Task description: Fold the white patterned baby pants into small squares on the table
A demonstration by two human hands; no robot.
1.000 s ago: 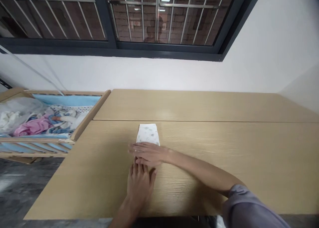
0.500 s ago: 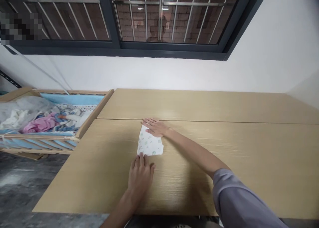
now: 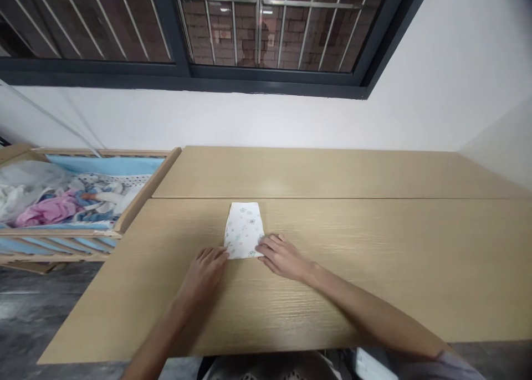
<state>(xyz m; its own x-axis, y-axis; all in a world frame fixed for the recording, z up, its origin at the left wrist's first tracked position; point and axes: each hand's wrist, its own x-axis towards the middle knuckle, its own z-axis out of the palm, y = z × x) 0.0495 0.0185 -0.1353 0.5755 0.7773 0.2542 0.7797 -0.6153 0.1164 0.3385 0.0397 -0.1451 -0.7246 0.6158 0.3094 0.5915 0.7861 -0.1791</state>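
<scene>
A small folded white cloth (image 3: 243,230) with a pale green and grey print lies flat on the wooden table (image 3: 374,269). It is narrower at its far edge than at its near edge. At the cloth's near left corner, my left hand (image 3: 208,266) pinches the edge with thumb and fingertips. My right hand (image 3: 285,256) has its fingers closed on the near right corner, partly covering it. Both hands rest low against the tabletop.
To the left stands a wooden crib (image 3: 147,194) with blue lining, holding a pink cloth (image 3: 49,209), other fabrics and a clear plastic bag (image 3: 31,175). A seam crosses the table. Behind it are a white wall (image 3: 266,119) and a barred window (image 3: 266,81).
My right hand has moved from the cloth's far edge to its near right corner. My left hand has shifted left to the near left corner. The cloth's right side now lies straighter.
</scene>
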